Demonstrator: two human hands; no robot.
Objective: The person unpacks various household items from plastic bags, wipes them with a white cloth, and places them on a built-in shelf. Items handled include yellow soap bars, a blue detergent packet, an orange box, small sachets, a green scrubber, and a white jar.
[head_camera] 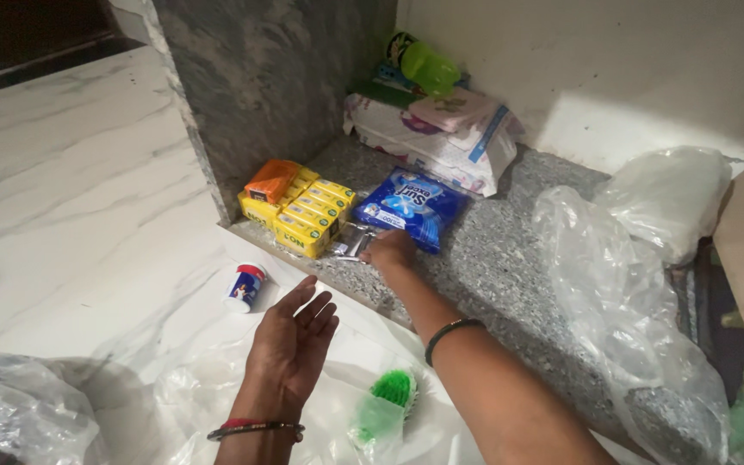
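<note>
Right hand (389,250) pinches small silvery foil sachets (353,241) at the grey speckled stone ledge (510,267) edge, btwn stacked yellow soap bars (307,215) & blue detergent pouch (412,205). Left hand (293,340) released, palm up, near small white red-capped jar (245,286).

A speckled grey stone counter (510,258) sits in a corner beside a white marble floor (62,172). Yellow soap bars (307,215) are stacked by the dark stone wall, an orange packet (271,179) on top. Farther back lies a white printed bag (432,142) with a green plastic bottle (428,65) above it. Clear plastic bags (639,250) lie crumpled at the right. On the floor stand a small white jar with a red lid (245,286) and a green brush (393,389).
</note>
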